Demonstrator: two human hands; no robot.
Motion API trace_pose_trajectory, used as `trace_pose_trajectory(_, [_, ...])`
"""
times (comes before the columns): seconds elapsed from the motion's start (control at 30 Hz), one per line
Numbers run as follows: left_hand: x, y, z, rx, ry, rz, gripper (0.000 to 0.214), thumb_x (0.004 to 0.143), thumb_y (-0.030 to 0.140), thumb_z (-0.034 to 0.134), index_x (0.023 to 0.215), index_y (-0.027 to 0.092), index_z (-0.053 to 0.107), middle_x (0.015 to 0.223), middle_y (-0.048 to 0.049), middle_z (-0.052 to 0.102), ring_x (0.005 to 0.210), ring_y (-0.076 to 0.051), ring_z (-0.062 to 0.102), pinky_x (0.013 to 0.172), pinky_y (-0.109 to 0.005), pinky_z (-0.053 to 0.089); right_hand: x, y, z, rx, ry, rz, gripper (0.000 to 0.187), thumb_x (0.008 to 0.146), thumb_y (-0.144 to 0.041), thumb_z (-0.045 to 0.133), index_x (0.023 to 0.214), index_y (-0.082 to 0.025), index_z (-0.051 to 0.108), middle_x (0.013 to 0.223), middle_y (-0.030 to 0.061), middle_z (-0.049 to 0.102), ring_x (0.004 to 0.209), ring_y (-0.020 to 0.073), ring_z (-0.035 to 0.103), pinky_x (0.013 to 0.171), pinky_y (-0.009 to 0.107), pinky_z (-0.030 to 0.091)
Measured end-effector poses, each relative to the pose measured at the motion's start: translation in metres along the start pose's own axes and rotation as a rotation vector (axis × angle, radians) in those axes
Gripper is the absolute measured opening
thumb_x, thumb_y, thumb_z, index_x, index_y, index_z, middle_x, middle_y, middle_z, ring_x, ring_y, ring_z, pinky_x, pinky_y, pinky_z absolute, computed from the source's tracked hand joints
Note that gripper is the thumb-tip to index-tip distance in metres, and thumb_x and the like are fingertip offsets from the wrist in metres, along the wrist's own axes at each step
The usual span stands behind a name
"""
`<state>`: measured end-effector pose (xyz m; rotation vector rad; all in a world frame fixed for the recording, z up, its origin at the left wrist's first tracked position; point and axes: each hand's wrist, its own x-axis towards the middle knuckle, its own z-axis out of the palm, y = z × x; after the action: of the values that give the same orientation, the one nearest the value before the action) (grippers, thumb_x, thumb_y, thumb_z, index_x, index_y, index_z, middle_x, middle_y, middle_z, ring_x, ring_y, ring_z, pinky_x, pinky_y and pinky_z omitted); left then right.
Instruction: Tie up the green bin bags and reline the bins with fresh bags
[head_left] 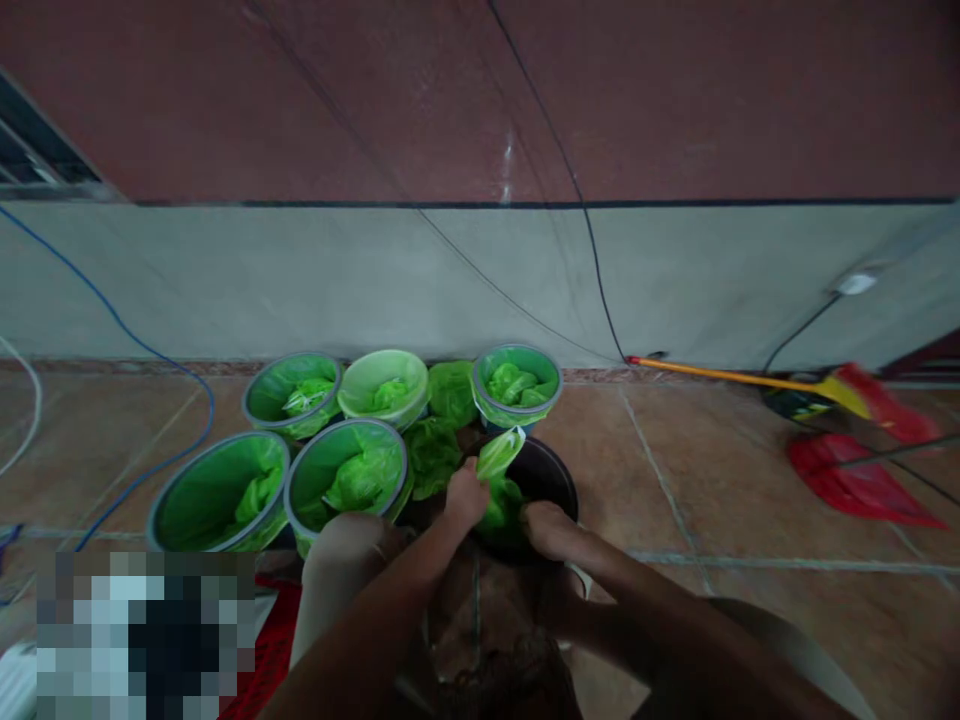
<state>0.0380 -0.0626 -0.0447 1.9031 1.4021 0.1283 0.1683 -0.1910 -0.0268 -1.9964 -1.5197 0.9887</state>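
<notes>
A black bucket (556,478) stands on the tiled floor in front of me. My left hand (466,495) is closed on a green plastic bag (499,455) at the bucket's rim, the bag's top sticking up above my fingers. My right hand (551,528) rests on the bucket's near rim beside the bag, its fingers curled down into the green plastic; what they grip is hard to make out. Several grey-rimmed buckets lined with green bags (346,482) cluster to the left and behind.
A grey and dark red wall rises behind the buckets, with cables hanging down it. A blue hose (161,360) curves over the floor at left. A yellow-handled broom (750,378) and red dustpan (855,485) lie at right. Loose green bags (435,450) sit between buckets.
</notes>
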Motion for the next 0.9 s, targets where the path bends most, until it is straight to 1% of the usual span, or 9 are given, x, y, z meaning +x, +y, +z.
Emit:
trace_pose_trajectory(0.07, [-0.001, -0.001, 0.017, -0.147, -0.120, 0.007, 0.035, 0.077, 0.024, 0.067, 0.108, 0.011, 0.061, 0.097, -0.0091, 0.070, 0.092, -0.022, 0.066, 0.080, -0.030, 0.050, 0.023, 0.006, -0.005, 0.105, -0.054, 0.160, 0.029, 0.089, -0.042, 0.056, 0.083, -0.016, 0.067, 0.082, 0.0070, 0.070, 0.074, 0.0178, 0.065, 0.064, 0.028, 0.050])
trace_pose_trajectory(0.17, [-0.008, -0.003, 0.034, -0.496, -0.341, 0.042, 0.041, 0.073, 0.033, 0.072, 0.105, 0.009, 0.063, 0.088, -0.0060, 0.070, 0.076, -0.017, 0.066, 0.067, -0.025, 0.050, 0.039, 0.014, -0.006, 0.443, -0.053, 0.472, 0.034, 0.090, -0.047, 0.049, 0.099, -0.017, 0.063, 0.092, 0.0091, 0.070, 0.075, 0.0173, 0.065, 0.059, 0.027, 0.051])
trace_pose_trajectory(0.27, [-0.010, -0.005, 0.038, -0.703, -0.486, 0.015, 0.036, 0.076, 0.032, 0.067, 0.105, 0.009, 0.064, 0.083, -0.0047, 0.070, 0.070, -0.015, 0.065, 0.062, -0.024, 0.048, 0.041, 0.022, -0.003, 0.573, -0.025, 0.550, 0.022, 0.087, -0.031, 0.054, 0.102, -0.017, 0.061, 0.087, 0.0068, 0.069, 0.071, 0.0153, 0.065, 0.061, 0.027, 0.052])
trace_pose_trajectory(0.33, [-0.007, -0.007, 0.035, -0.587, -0.464, 0.000, 0.026, 0.076, 0.023, 0.063, 0.097, 0.009, 0.066, 0.079, -0.0036, 0.069, 0.070, -0.016, 0.065, 0.062, -0.023, 0.048, 0.041, 0.030, -0.005, 0.518, -0.030, 0.524, 0.018, 0.081, -0.019, 0.054, 0.096, -0.016, 0.063, 0.078, 0.0039, 0.068, 0.066, 0.0137, 0.064, 0.061, 0.025, 0.052])
trace_pose_trajectory(0.43, [0.002, -0.011, 0.025, -0.183, -0.312, 0.049, 0.012, 0.074, 0.012, 0.059, 0.082, 0.011, 0.068, 0.077, -0.0048, 0.069, 0.077, -0.019, 0.066, 0.068, -0.024, 0.047, 0.043, 0.045, -0.018, 0.208, -0.036, 0.424, 0.014, 0.075, -0.016, 0.058, 0.086, -0.016, 0.066, 0.073, 0.0017, 0.068, 0.066, 0.0145, 0.065, 0.062, 0.024, 0.050])
trace_pose_trajectory(0.57, [0.011, -0.011, 0.010, 0.233, -0.100, 0.031, 0.022, 0.082, 0.010, 0.049, 0.093, 0.013, 0.067, 0.092, -0.0110, 0.072, 0.092, -0.021, 0.067, 0.079, -0.027, 0.046, 0.045, 0.062, -0.049, -0.066, -0.001, 0.336, 0.013, 0.070, -0.018, 0.066, 0.082, -0.017, 0.069, 0.075, 0.0032, 0.069, 0.078, 0.0194, 0.066, 0.070, 0.027, 0.050])
trace_pose_trajectory(0.73, [0.013, -0.009, 0.002, 0.304, -0.073, 0.016, 0.024, 0.085, 0.010, 0.046, 0.100, 0.014, 0.065, 0.099, -0.0125, 0.071, 0.098, -0.020, 0.066, 0.081, -0.026, 0.046, 0.036, 0.058, -0.066, -0.291, 0.078, 0.240, 0.036, 0.078, -0.021, 0.060, 0.114, -0.017, 0.065, 0.106, 0.0092, 0.069, 0.100, 0.0223, 0.064, 0.090, 0.033, 0.047])
trace_pose_trajectory(0.8, [0.012, -0.010, 0.001, 0.305, -0.058, 0.022, 0.024, 0.086, 0.011, 0.045, 0.101, 0.014, 0.064, 0.100, -0.0123, 0.071, 0.099, -0.021, 0.066, 0.082, -0.026, 0.046, 0.030, 0.048, -0.061, -0.405, 0.074, 0.101, 0.043, 0.080, -0.016, 0.054, 0.123, -0.016, 0.060, 0.117, 0.0108, 0.065, 0.109, 0.0215, 0.060, 0.098, 0.033, 0.043])
trace_pose_trajectory(0.9, [0.013, -0.011, -0.002, 0.299, -0.052, 0.000, 0.025, 0.086, 0.011, 0.045, 0.102, 0.015, 0.064, 0.100, -0.0114, 0.072, 0.098, -0.020, 0.067, 0.081, -0.026, 0.046, 0.022, 0.034, -0.042, -0.502, -0.009, -0.146, 0.046, 0.076, -0.009, 0.054, 0.120, -0.019, 0.063, 0.129, 0.0112, 0.059, 0.118, 0.0225, 0.053, 0.103, 0.035, 0.039])
